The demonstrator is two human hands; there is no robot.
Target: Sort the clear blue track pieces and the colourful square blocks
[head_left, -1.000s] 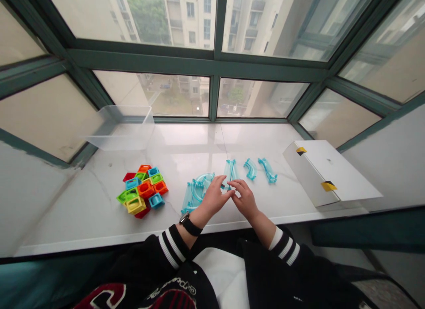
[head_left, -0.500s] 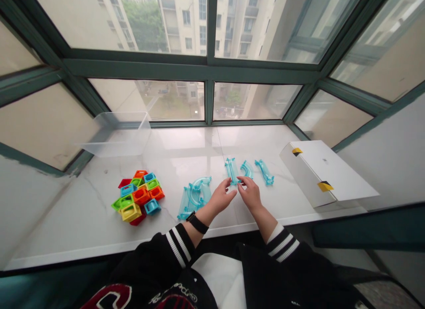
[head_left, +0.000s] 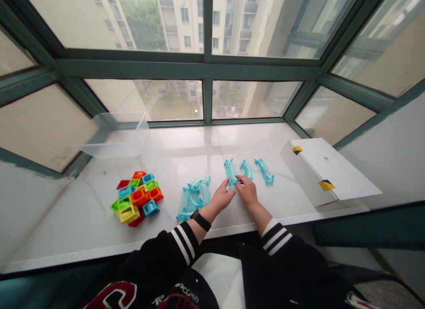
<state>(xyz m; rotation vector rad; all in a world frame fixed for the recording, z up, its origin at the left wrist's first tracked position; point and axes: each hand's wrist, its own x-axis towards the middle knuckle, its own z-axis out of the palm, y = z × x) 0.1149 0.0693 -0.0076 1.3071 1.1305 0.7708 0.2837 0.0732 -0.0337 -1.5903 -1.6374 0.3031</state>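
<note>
Straight translucent blue track pieces [head_left: 229,169] lie close together on the white sill, seemingly more than one side by side. At their near end, the fingers of my left hand [head_left: 222,196] are closed against the left side. My right hand [head_left: 247,189] pinches the same end from the right, and its fingertips partly hide it. Just beyond my right hand lies a small curved blue track piece [head_left: 246,169]. Farther right is a wavy blue track piece [head_left: 264,172]. Left of my left wrist sits a pile of blue track pieces [head_left: 192,198], straight and curved.
Colourful hollow blocks [head_left: 139,196] are heaped on the left of the sill [head_left: 172,156]. Behind them stands a clear plastic bin [head_left: 116,148]. A white box [head_left: 328,171] with yellow-black tabs is at the right. Green-framed windows [head_left: 186,71] close off the back.
Both hands have shifted only slightly at the near end of the straight track pieces, which now look more closely lined up. The view has moved a little.
</note>
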